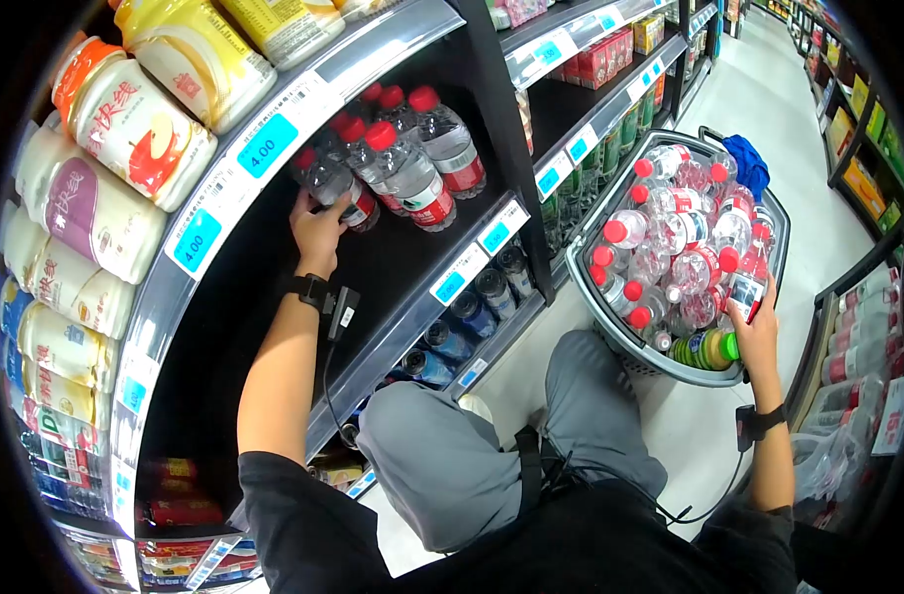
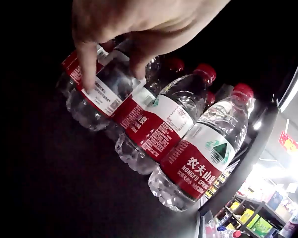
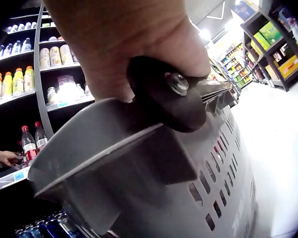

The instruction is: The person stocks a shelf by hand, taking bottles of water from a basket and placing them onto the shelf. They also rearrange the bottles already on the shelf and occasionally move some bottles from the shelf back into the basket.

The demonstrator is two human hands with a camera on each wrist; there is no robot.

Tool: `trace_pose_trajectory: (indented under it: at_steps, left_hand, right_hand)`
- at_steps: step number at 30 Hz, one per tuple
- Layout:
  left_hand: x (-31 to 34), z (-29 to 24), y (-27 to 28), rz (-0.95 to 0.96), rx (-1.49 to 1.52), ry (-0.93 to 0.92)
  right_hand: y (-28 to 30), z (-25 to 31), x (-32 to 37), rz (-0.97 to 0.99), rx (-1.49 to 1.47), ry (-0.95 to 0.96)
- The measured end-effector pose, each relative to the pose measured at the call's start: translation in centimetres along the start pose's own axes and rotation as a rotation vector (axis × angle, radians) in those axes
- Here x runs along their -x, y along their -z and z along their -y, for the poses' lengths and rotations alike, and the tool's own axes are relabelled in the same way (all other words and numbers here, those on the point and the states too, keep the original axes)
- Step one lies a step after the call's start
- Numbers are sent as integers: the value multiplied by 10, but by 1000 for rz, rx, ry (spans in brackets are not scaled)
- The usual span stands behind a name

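Observation:
In the head view my left hand (image 1: pixel 320 234) reaches into the dark shelf and grips a clear water bottle (image 1: pixel 357 205) with a red cap. The left wrist view shows its fingers and thumb around that tilted bottle (image 2: pixel 92 110); more water bottles (image 2: pixel 184 163) with red-and-white labels stand beside it. At the basket's near right side, my right hand (image 1: pixel 757 332) reaches over the rim, thumb and fingers astride a water bottle (image 1: pixel 746 293). The grey basket (image 1: pixel 583 282) is heaped with water bottles. In the right wrist view the rim and black handle joint hide the fingertips.
Milk-drink bottles (image 1: pixel 125 129) crowd the upper left shelf, behind a price-tag strip (image 1: pixel 200 238). Dark-blue drinks (image 1: pixel 472 315) line the shelf below. A green bottle (image 1: pixel 703 350) lies in the basket, and a blue cloth (image 1: pixel 746 163) hangs at its far edge. Wrapped bottle packs (image 1: pixel 848 416) stand at right.

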State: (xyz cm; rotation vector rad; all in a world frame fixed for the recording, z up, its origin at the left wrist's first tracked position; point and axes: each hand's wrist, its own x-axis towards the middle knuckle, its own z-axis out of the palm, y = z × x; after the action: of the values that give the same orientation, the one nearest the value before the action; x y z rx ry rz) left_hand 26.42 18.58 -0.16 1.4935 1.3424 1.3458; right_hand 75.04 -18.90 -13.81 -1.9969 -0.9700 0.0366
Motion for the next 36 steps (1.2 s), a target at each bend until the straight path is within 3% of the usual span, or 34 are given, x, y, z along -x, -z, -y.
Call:
trace_pose_trajectory:
  at_steps: [6, 8, 10, 11, 14, 15, 19, 20, 22, 23, 24, 25, 26, 28, 32, 34, 36]
  left_hand:
    - [5, 11, -10, -150, 128, -34]
    - [18, 8, -13, -188, 98, -24]
    - [32, 8, -20, -268, 125, -267]
    - [49, -3, -25, -242, 159, -272]
    - [109, -31, -38, -21, 60, -423]
    - [131, -43, -45, 82, 135, -391]
    - [186, -70, -62, 515, 136, -409]
    - [193, -75, -66, 629, 92, -440]
    - [209, -71, -79, 873, 196, -169]
    - [221, -71, -93, 912, 150, -185]
    - [236, -70, -108, 977, 106, -197]
    - [242, -61, -125, 1099, -99, -302]
    - [255, -44, -143, 1118, -111, -331]
    - [279, -35, -172, 1171, -206, -362]
    - [305, -7, -202, 1159, -125, -329]
    - [307, -5, -201, 1103, -87, -416]
    - [301, 0, -200, 1150, -103, -257]
  right_hand:
    - [-3, -15, -2, -19, -20, -19]
    - [-4, -18, -2, -28, -198, -57]
    - [-2, -20, -3, -43, -223, -68]
    - [0, -22, -3, -57, -249, -84]
    - [9, -30, -3, -18, -305, -88]
    - [11, -28, -2, -16, -304, -81]
    - [26, 0, 7, -229, -462, 91]
    - [32, 5, 1, -306, -432, 206]
    - [59, 21, -3, -354, -590, -15]
    - [50, 55, 1, -220, -483, 70]
    - [26, 27, 1, -74, -396, 124]
    - [10, 54, 11, -103, -29, 414]
    - [1, 70, 14, -58, 188, 607]
    - [-11, 90, 16, -58, 205, 592]
    - [-46, 52, 31, 137, 201, 447]
    - [-59, 32, 40, 107, 402, 602]
    - [-50, 42, 37, 228, 354, 534]
